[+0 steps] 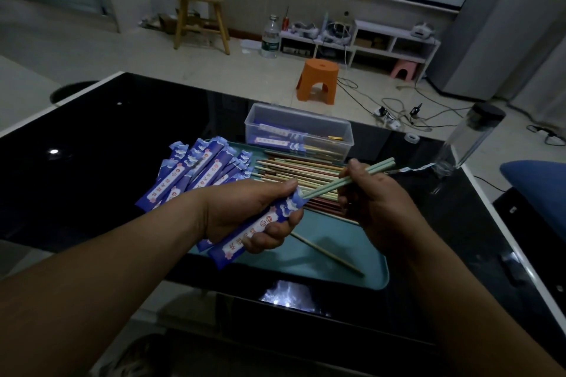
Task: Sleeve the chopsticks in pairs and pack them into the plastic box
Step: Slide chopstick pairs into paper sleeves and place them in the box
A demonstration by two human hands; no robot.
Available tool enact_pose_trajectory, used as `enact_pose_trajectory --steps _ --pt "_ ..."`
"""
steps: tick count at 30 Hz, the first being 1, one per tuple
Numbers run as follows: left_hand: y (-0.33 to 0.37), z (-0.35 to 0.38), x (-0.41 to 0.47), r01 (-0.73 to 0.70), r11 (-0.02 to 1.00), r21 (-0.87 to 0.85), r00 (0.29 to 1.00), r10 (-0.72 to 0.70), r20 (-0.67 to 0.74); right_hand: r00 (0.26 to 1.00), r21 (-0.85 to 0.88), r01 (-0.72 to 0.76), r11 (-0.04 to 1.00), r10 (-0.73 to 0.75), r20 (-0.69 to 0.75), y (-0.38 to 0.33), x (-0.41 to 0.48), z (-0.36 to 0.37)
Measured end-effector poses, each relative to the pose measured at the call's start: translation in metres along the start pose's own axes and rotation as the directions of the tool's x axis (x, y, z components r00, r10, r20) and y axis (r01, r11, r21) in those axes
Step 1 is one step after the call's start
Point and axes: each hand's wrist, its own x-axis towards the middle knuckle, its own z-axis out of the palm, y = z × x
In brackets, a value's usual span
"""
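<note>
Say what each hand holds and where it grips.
The left hand grips a blue sleeve around its middle. The right hand pinches a pair of green chopsticks toward their far ends, tips at the sleeve's mouth.

The near ends of the green chopsticks (346,179) vanish into the mouth of the sleeve (286,206), whose middle lies under the left hand (245,211). The right hand (378,202) covers part of the loose chopstick pile (294,167). The sleeve lettering is too small to read. Through the plastic box (337,131) wall, perhaps two sleeved pairs show.
</note>
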Motion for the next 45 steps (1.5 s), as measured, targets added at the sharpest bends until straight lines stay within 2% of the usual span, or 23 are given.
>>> enact_pose_trajectory --steps 5,9,11,13,15,17,20,23,24,26,27,28,31,35,37,40,41,45 --pt "0.001 0.01 0.007 0.0 0.998 0.069 0.998 0.005 -0.07 0.989 -0.112 -0.022 0.994 0.037 0.14 0.024 -0.008 0.032" --pt "-0.003 0.01 0.013 -0.046 0.933 0.356 0.942 0.159 -0.294 0.997 -0.09 -0.04 0.995 0.046 0.064 0.029 -0.005 0.038" --pt "-0.002 0.007 0.011 -0.057 0.903 0.426 0.922 0.211 -0.324 0.998 -0.08 -0.063 0.995 0.064 0.012 0.028 -0.004 0.038" --pt "0.0 0.004 0.008 -0.057 0.88 0.472 0.918 0.232 -0.321 0.991 -0.061 -0.07 0.996 0.063 -0.12 0.024 -0.002 0.035" --pt "0.001 0.002 0.007 -0.04 0.861 0.507 0.918 0.232 -0.321 0.979 -0.17 -0.035 0.985 -0.001 -0.206 0.019 0.001 0.027" --pt "0.001 0.001 0.008 -0.028 0.855 0.519 0.924 0.22 -0.312 0.989 -0.283 -0.012 0.959 -0.031 -0.147 0.018 0.0 0.025" --pt "0.001 0.001 0.009 -0.005 0.858 0.513 0.931 0.192 -0.312 0.999 -0.297 -0.037 0.954 0.032 -0.024 0.024 -0.004 0.033" --pt "0.004 0.0 0.009 0.007 0.825 0.565 0.915 0.223 -0.336 0.999 -0.3 -0.024 0.954 0.029 0.013 0.029 -0.004 0.038" --pt "0.005 -0.002 0.008 0.01 0.795 0.606 0.886 0.274 -0.374 1.0 -0.277 -0.016 0.961 0.012 -0.015 0.029 -0.002 0.036" --pt "0.007 -0.011 0.007 0.042 0.738 0.673 0.765 0.41 -0.497 0.993 -0.194 -0.011 0.981 -0.013 -0.121 0.026 0.003 0.029" --pt "0.006 -0.017 0.007 0.049 0.746 0.664 0.7 0.449 -0.556 0.984 -0.147 -0.011 0.989 -0.015 -0.175 0.026 0.006 0.025" --pt "0.005 -0.023 0.007 0.036 0.78 0.624 0.665 0.447 -0.598 0.977 -0.106 -0.013 0.994 -0.009 -0.211 0.025 0.008 0.022" --pt "0.0 -0.025 0.011 -0.086 0.883 0.461 0.715 0.377 -0.588 0.973 -0.015 -0.048 0.999 0.044 -0.227 0.027 0.011 0.021" --pt "0.0 -0.023 0.019 -0.121 0.872 0.474 0.669 0.424 -0.61 0.963 0.036 -0.102 0.994 0.107 -0.248 0.028 0.016 0.025" --pt "0.0 -0.028 0.019 -0.123 0.871 0.475 0.673 0.425 -0.605 0.959 0.033 -0.114 0.993 0.118 -0.258 0.027 0.018 0.021" --pt "0.001 -0.032 0.017 -0.105 0.873 0.476 0.671 0.415 -0.614 0.973 0.016 -0.156 0.988 0.157 -0.169 0.028 0.019 0.024" --pt "0.001 -0.033 0.017 -0.116 0.876 0.468 0.641 0.426 -0.639 0.975 0.01 -0.156 0.988 0.155 -0.162 0.029 0.021 0.026" --pt "0.009 -0.044 0.018 -0.209 0.902 0.377 0.425 0.431 -0.796 0.961 0.101 -0.099 0.99 0.121 -0.25 0.027 0.05 0.021"
